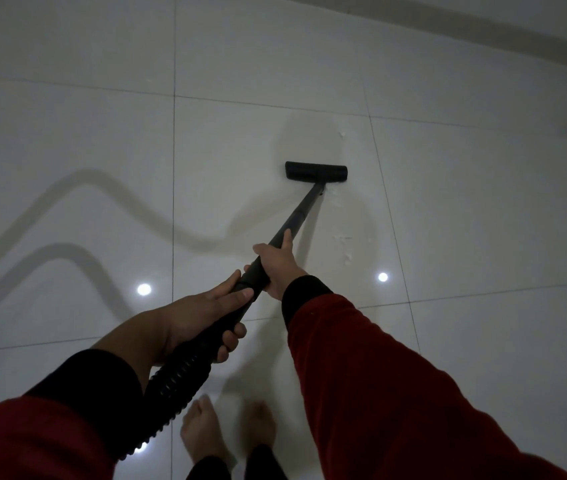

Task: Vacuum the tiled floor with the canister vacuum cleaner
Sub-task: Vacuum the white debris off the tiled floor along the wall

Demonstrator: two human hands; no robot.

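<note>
Both hands grasp the black vacuum wand [295, 220], which slants up and to the right across the glossy white tiled floor [84, 140]. The left hand [205, 313] wraps around the lower handle end, thumb on top, just where the ribbed black hose [171, 389] joins it. The right hand [280, 266] clasps the tube a little further along, fingers curled round it. Both arms wear red sleeves with black cuffs.

The flat black floor nozzle [316, 171] sits on a tile near one of its grout lines, well ahead of the person's bare feet [202, 434]. Small white scraps [342, 239] lie on the same tile, just right of the wand. Two bright ceiling-light reflections [143, 289] shine on the tiles, and the hose's curving shadow [129, 199] crosses the floor to the left.
</note>
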